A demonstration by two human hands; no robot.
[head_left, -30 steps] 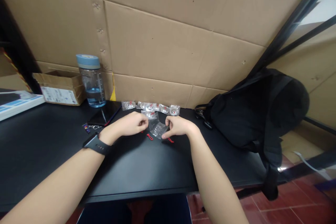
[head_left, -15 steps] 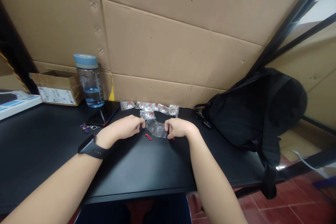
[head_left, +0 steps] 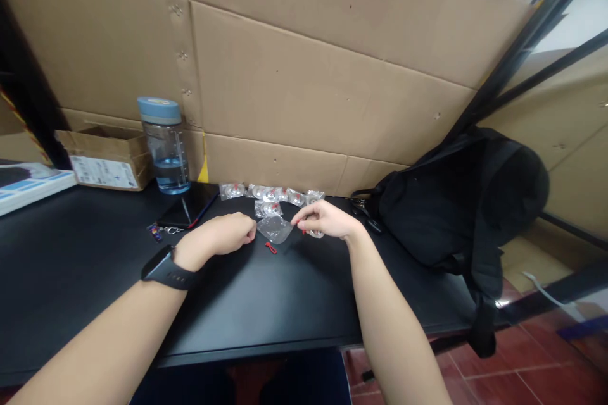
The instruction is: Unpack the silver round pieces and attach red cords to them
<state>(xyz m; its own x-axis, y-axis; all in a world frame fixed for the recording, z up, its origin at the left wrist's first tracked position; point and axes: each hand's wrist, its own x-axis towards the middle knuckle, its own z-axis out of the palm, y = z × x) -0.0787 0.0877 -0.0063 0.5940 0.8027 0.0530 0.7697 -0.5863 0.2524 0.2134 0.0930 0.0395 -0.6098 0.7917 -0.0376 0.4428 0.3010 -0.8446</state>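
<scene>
Between my two hands a small clear plastic bag (head_left: 275,228) is stretched just above the black table. My left hand (head_left: 234,232) is closed at the bag's left edge. My right hand (head_left: 325,219) pinches its right corner between thumb and fingertips. In front of the bag lies a small red loop of cord (head_left: 271,248). Another item with a bit of red and clear plastic (head_left: 315,233) shows partly beneath my right hand. Just behind the bag is a clear packet (head_left: 268,208) holding a round, shiny piece with red on it.
Several similar packets (head_left: 272,194) line the cardboard wall (head_left: 285,88). To the left are a phone (head_left: 183,205) with a keychain, a water bottle (head_left: 166,152) and a cardboard box (head_left: 107,158). A black backpack (head_left: 456,202) fills the right side of the table (head_left: 256,316).
My right hand has lifted slightly and moved a little left, its fingers now straighter. The bag has drawn narrower between my hands, and an item under my right hand has come into view.
</scene>
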